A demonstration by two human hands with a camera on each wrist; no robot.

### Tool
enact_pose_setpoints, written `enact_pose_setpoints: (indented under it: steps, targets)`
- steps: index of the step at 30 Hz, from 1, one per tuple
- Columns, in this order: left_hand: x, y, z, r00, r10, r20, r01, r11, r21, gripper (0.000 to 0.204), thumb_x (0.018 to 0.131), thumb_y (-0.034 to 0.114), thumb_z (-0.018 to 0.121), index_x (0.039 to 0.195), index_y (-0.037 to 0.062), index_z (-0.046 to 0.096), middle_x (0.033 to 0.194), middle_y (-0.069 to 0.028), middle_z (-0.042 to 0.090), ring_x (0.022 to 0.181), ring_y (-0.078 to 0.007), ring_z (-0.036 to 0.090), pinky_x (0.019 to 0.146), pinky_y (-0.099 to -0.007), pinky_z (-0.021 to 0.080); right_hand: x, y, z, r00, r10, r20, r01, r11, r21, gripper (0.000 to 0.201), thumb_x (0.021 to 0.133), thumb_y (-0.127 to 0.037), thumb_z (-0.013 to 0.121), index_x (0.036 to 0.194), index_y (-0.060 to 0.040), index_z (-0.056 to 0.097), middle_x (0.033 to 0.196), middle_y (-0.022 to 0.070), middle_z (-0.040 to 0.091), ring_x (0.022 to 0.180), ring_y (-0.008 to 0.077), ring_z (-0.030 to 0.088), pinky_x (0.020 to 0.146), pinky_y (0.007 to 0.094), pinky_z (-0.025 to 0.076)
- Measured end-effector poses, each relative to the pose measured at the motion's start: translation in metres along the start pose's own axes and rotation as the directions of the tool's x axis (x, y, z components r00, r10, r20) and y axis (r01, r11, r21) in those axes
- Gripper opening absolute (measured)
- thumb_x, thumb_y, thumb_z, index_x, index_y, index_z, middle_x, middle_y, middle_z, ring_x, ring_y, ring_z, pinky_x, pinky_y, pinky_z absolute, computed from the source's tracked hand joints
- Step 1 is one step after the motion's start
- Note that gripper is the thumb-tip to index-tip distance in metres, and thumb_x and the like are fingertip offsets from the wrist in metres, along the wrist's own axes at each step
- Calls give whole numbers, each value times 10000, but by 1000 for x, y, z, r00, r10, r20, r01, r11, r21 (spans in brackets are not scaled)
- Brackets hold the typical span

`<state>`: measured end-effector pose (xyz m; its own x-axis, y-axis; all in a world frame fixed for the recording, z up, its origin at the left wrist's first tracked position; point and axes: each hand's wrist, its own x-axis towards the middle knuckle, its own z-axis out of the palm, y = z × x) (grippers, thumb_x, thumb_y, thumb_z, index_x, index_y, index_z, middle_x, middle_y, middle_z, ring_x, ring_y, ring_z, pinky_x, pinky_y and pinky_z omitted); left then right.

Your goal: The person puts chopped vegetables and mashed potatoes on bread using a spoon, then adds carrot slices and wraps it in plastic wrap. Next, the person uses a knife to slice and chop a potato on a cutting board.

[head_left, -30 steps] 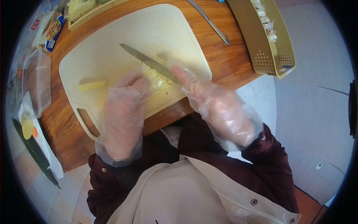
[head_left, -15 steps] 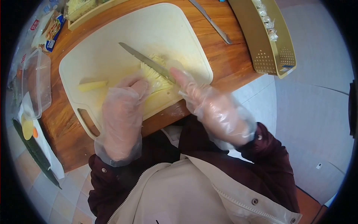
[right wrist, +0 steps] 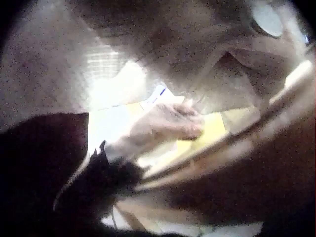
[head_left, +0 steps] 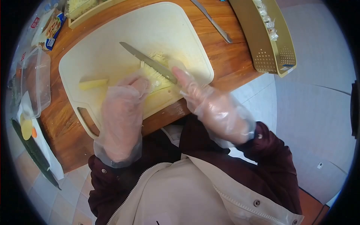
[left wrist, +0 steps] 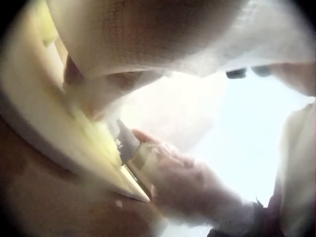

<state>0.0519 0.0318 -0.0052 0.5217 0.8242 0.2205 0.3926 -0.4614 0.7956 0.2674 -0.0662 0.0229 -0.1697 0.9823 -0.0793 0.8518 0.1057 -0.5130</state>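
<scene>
My gloved right hand (head_left: 219,108) grips a kitchen knife (head_left: 149,62) by its handle, the blade slanting to the upper left across a bunch of thin pale yellow shreds (head_left: 153,76). Beside the blade, my gloved left hand (head_left: 124,110) has its fingers bent down on the pale yellow piece being cut, mostly hidden under them. Both lie on a white cutting board (head_left: 112,47). A pale yellow stick (head_left: 93,84) rests on the board to the left. The left wrist view shows the blade (left wrist: 129,143) right against the shreds. In the right wrist view the left hand (right wrist: 160,126) looks blurred.
A gold basket (head_left: 258,47) with wrapped pieces stands at the right, near a metal utensil (head_left: 213,22). At the left are a clear plastic container (head_left: 39,84), a packet (head_left: 54,32) and a cucumber (head_left: 35,155). A wooden tray (head_left: 86,19) with shredded food sits behind the board.
My right hand has shifted slightly left, the knife staying over the shreds. My left hand has edged a little to the left, still at the cut piece.
</scene>
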Motion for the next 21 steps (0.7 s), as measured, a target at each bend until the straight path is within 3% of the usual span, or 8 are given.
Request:
enact_pose_setpoints:
  steps: [5, 7, 8, 10, 11, 14, 18, 21]
  targets:
    - [-3, 1, 0, 1000, -5, -4, 5, 1000, 16, 70, 930, 20, 613, 977, 19, 665, 885, -206, 611, 780, -375, 627, 657, -397, 489, 8, -38, -48, 923, 282, 263, -275, 959, -64, 580, 1091, -223, 577, 1621, -42, 428, 938, 114, 667, 727, 183, 546, 669, 326, 492]
    - [-4, -2, 1, 1000, -1, -13, 1, 999, 34, 71, 926, 24, 621, 979, 23, 669, 893, -205, 626, 790, -377, 637, 668, -397, 500, 8, -51, -42, 927, 287, 241, -256, 955, -150, 627, 1042, -168, 616, 1614, -8, 413, 893, 145, 657, 722, 235, 631, 671, 354, 534]
    - [-4, -4, 1, 1000, 5, -16, -4, 999, 52, 73, 922, 28, 630, 981, 27, 674, 901, -204, 641, 800, -378, 648, 678, -397, 511, 8, -47, -34, 927, 282, 246, -251, 956, -149, 627, 1042, -168, 616, 1614, -8, 413, 893, 145, 657, 722, 235, 631, 671, 354, 534]
    - [-7, -8, 5, 999, 17, -44, -14, 998, 62, 89, 921, 30, 634, 996, 32, 683, 933, -199, 666, 823, -378, 662, 692, -397, 525, 0, -30, -8, 999, -38, 22, 44, 915, -401, 604, 1022, -163, 604, 1590, -25, 450, 729, 142, 651, 601, 244, 699, 482, 399, 530]
    - [-8, -9, 7, 997, 37, -70, -33, 997, 68, 105, 920, 32, 639, 1011, 37, 691, 966, -193, 692, 845, -378, 677, 705, -396, 539, -2, -25, 1, 999, -34, 20, 39, 916, -400, 604, 1022, -163, 604, 1590, -25, 450, 729, 142, 651, 601, 244, 699, 482, 399, 530]
    - [-7, -5, 2, 1000, 17, 25, -21, 985, 172, 165, 897, 35, 680, 1061, 30, 698, 1079, -187, 723, 930, -395, 689, 762, -419, 560, -2, -12, 8, 991, 107, 84, -76, 947, -312, 684, 1046, -224, 621, 1636, -1, 355, 920, 180, 678, 831, 278, 702, 727, 357, 563]
    - [-9, 3, 5, 998, 18, 53, -33, 958, 285, 233, 861, 43, 733, 1087, 14, 687, 1166, -214, 712, 1010, -424, 678, 812, -457, 555, -5, 0, -25, 962, 207, 175, -245, 942, 231, 664, 1104, -403, 517, 1630, -17, 392, 887, 136, 638, 775, 245, 630, 748, 344, 531]
    - [-8, 6, 13, 1000, -24, 13, 19, 967, 254, 264, 824, 47, 771, 1063, -7, 673, 1171, -234, 702, 1039, -444, 664, 848, -477, 547, -8, -24, -41, 953, 197, 230, -235, 960, 153, 644, 1119, -412, 483, 1635, -36, 401, 873, 101, 580, 754, 231, 554, 731, 333, 488]
